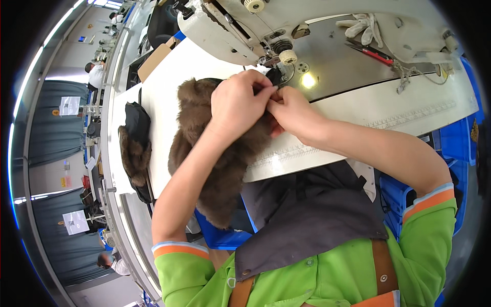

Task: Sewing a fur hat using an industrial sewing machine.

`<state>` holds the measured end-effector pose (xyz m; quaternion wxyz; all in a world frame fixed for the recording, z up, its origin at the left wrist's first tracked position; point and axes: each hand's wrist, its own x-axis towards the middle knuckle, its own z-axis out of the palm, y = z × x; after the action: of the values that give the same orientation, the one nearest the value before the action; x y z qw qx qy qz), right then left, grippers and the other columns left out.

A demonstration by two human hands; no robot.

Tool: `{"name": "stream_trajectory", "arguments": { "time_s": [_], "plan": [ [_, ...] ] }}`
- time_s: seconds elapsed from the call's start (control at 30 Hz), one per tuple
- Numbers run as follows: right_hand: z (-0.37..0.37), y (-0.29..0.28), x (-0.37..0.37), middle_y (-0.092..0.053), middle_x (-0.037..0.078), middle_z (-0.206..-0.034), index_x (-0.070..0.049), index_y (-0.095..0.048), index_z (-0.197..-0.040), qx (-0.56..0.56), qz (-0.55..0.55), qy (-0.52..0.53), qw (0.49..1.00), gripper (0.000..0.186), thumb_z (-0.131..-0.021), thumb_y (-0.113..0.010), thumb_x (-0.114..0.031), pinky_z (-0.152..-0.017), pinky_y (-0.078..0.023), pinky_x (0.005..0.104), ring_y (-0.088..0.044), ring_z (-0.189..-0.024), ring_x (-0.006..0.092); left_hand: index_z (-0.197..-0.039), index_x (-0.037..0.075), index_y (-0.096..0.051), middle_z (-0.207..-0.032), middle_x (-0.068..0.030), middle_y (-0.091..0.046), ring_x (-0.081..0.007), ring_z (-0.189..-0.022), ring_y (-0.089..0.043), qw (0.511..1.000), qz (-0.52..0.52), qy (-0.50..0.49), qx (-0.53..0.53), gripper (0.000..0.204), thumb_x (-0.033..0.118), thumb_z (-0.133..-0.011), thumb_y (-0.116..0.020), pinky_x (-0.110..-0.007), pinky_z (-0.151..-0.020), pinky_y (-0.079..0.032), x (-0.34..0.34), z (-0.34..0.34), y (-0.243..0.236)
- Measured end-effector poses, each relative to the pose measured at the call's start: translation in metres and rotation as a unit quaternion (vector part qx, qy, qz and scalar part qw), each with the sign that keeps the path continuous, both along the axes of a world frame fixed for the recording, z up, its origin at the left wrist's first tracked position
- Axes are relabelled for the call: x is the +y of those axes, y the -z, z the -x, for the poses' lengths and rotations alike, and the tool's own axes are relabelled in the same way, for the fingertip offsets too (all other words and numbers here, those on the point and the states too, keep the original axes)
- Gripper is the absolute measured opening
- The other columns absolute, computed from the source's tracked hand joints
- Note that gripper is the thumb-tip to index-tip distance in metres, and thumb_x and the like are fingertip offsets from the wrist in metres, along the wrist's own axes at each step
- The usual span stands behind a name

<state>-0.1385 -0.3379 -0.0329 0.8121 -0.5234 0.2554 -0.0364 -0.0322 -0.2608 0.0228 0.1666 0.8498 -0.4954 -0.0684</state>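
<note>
A brown fur piece with some black fabric at its top edge lies bunched on the sewing table and hangs over the front edge. My left hand rests across its upper right part, fingers bent and closed at its edge. Fingertips of my right hand meet those of the left in a pinch at the same edge; the exact bit gripped is hidden. Just beyond both hands is the head of a white sewing machine, with a bit of black material near its needle area.
A white glove and red-handled snips lie on the metal plate at the right. Another brown fur piece with black fabric sits at the left. Blue bins stand low at the right. Other people work in the far left background.
</note>
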Motion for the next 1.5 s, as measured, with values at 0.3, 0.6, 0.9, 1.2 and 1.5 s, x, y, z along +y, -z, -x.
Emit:
{"name": "stream_trajectory", "arguments": {
  "time_s": [0.3,0.6,0.9,1.2,1.5],
  "plan": [
    [0.015,0.003,-0.022,-0.063,0.013,-0.089,0.005,-0.049,-0.119,-0.015,-0.102,-0.058,0.993,0.027,-0.095,-0.045,-0.006,-0.058,-0.057,0.0309,-0.068,-0.067,0.0197,-0.098,0.002,-0.071,-0.092,-0.0149,-0.064,-0.0316,-0.093,-0.059,0.967,0.03,0.135,-0.212,0.033,0.023,-0.073,-0.07,-0.04,-0.088,-0.041,0.021,0.012,-0.001],
    [0.046,-0.008,-0.035,-0.062,0.017,-0.1,0.008,-0.038,-0.139,-0.045,0.088,-0.083,0.992,0.046,-0.097,-0.046,-0.011,-0.062,-0.058,0.0305,-0.069,-0.071,0.0215,-0.09,0.005,-0.074,-0.083,-0.0117,-0.071,-0.0278,-0.087,-0.066,0.981,-0.067,0.085,-0.158,0.026,0.021,-0.07,-0.07,-0.039,-0.083,-0.048,-0.001,-0.018,-0.002],
    [0.003,-0.006,-0.027,-0.061,0.024,-0.101,0.011,-0.043,-0.124,-0.021,-0.101,0.003,0.995,0.038,-0.102,-0.05,-0.019,-0.066,-0.061,0.035,-0.07,-0.077,0.0292,-0.107,0.003,-0.069,-0.088,-0.0112,-0.07,-0.0218,-0.083,-0.067,0.989,-0.044,0.023,0.138,0.037,0.015,-0.072,-0.067,-0.032,-0.079,-0.051,-0.003,-0.039,-0.006],
    [-0.009,-0.007,-0.034,-0.062,0.012,-0.077,0.003,-0.053,-0.098,0.054,-0.005,-0.017,0.998,0.025,-0.093,-0.058,-0.021,-0.049,-0.053,0.029,-0.063,-0.059,0.0175,-0.115,0.001,-0.067,-0.092,-0.0127,-0.071,-0.0251,-0.085,-0.068,0.984,-0.018,0.053,0.172,0.042,0.018,-0.076,-0.068,-0.034,-0.08,-0.052,0.007,-0.045,-0.008],
    [0.005,-0.031,-0.067,-0.061,0.009,-0.059,0.001,-0.057,-0.082,0.148,0.338,-0.181,0.911,0.02,-0.084,-0.063,-0.018,-0.037,-0.045,0.0298,-0.057,-0.041,0.0155,-0.081,0.005,-0.071,-0.084,-0.0085,-0.066,-0.0287,-0.09,-0.061,0.975,0.121,-0.001,-0.189,0.014,0.018,-0.075,-0.075,-0.038,-0.08,-0.046,-0.009,0.005,0.019]
  ]
}}
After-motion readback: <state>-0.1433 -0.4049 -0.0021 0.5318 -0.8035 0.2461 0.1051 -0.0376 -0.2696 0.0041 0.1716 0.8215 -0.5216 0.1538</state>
